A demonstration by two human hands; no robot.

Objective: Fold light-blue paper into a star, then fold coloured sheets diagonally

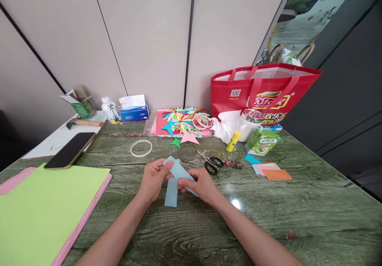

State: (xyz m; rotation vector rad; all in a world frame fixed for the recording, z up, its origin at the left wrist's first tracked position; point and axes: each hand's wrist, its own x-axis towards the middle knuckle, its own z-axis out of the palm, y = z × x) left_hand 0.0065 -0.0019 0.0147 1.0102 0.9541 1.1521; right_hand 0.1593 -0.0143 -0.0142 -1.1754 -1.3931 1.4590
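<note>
Between my hands is a light blue paper strip, held slantwise above the table. My left hand pinches its upper left end, thumb on top. Its lower right end is gripped by my right hand, with the thumb lying across the paper. Beneath it a second light blue strip lies on the table, partly covered by the held one. Black-handled scissors rest just beyond my right hand. A roll of white tape lies past my left hand.
Folded paper stars lie at the back near a red bag. A glue stick, white mug, green carton and paper pieces stand or lie right. Coloured sheets and a phone are left.
</note>
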